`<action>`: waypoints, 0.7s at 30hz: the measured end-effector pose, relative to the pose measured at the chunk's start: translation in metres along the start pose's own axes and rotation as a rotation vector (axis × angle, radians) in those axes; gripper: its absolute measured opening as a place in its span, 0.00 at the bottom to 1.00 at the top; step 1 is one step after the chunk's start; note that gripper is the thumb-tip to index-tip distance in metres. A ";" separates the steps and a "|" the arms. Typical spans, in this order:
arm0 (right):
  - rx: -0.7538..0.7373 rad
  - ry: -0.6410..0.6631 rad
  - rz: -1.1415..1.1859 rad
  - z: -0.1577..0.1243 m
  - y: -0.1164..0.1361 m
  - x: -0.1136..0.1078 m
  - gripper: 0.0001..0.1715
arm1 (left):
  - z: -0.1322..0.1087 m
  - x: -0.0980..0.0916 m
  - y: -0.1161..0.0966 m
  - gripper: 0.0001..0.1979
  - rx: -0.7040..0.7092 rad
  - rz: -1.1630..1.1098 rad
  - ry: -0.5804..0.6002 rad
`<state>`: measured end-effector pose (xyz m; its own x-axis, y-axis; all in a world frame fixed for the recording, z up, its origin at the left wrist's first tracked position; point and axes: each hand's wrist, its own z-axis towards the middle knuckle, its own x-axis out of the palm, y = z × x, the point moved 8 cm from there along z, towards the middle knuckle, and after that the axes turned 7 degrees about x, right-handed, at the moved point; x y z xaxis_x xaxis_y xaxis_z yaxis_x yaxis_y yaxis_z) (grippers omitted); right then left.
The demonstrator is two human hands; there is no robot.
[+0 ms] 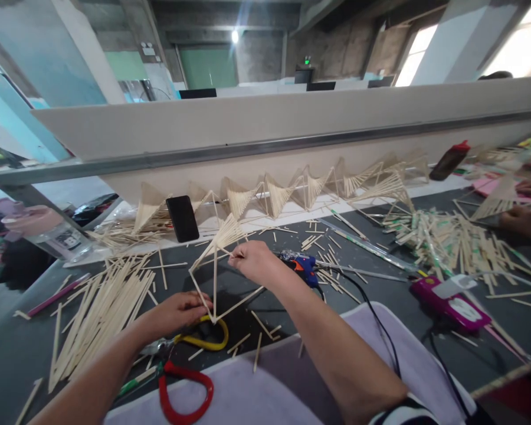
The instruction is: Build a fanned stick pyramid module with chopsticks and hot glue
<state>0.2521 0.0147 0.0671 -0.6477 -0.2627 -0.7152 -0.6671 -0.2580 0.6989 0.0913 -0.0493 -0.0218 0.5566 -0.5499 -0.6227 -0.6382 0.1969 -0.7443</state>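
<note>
A frame of thin wooden sticks (215,277), fanned at its top, stands between my hands at the middle of the table. My right hand (254,260) pinches a stick near the fan. My left hand (188,308) has its fingers curled around the lower left stick, close to the bottom joint. Below it lies a pair of shears (186,369) with one red and one yellow looped handle, the blades partly hidden by my left forearm. Just beyond my right wrist rests a blue glue gun (307,268) with a black cord.
Loose sticks (108,313) lie left, and a bundled heap (460,242) lies right. Twisted stick models (277,195) line the back board beside a black phone (182,218). A magenta device (449,301) sits right. Another person's hand (520,224) works at far right.
</note>
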 end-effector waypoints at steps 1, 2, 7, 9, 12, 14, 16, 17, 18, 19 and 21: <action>0.001 0.025 -0.012 0.000 -0.001 0.000 0.09 | 0.002 -0.002 0.008 0.21 -0.060 -0.010 -0.051; 0.008 0.050 -0.017 0.000 -0.003 0.000 0.09 | 0.004 -0.003 0.016 0.22 -0.111 -0.015 -0.097; 0.073 0.184 0.025 0.004 -0.015 0.007 0.09 | 0.014 -0.002 0.018 0.19 -0.138 0.100 -0.174; 0.080 0.245 0.014 0.005 -0.019 0.012 0.09 | 0.016 -0.001 0.013 0.18 -0.132 0.179 -0.183; 0.036 0.306 -0.006 0.006 -0.022 0.014 0.11 | 0.017 0.004 0.007 0.17 -0.098 0.214 -0.191; -0.007 0.325 -0.003 0.005 -0.023 0.009 0.13 | 0.018 0.007 0.003 0.17 -0.059 0.225 -0.186; -0.019 0.335 0.007 0.003 -0.024 0.004 0.14 | 0.020 0.010 0.000 0.16 -0.029 0.245 -0.172; -0.019 0.337 0.013 0.003 -0.025 0.002 0.14 | 0.020 0.010 -0.002 0.15 -0.023 0.254 -0.165; -0.016 0.338 0.016 0.003 -0.025 0.002 0.14 | 0.021 0.010 -0.003 0.15 -0.017 0.259 -0.158; -0.011 0.338 0.016 0.002 -0.025 0.002 0.14 | 0.021 0.010 -0.004 0.15 -0.009 0.261 -0.155; -0.001 0.336 0.011 0.003 -0.024 0.007 0.12 | 0.022 0.010 -0.005 0.14 0.003 0.257 -0.144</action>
<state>0.2624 0.0216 0.0450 -0.4969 -0.5571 -0.6654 -0.6605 -0.2545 0.7063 0.1121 -0.0387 -0.0295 0.4465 -0.3608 -0.8188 -0.7669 0.3172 -0.5579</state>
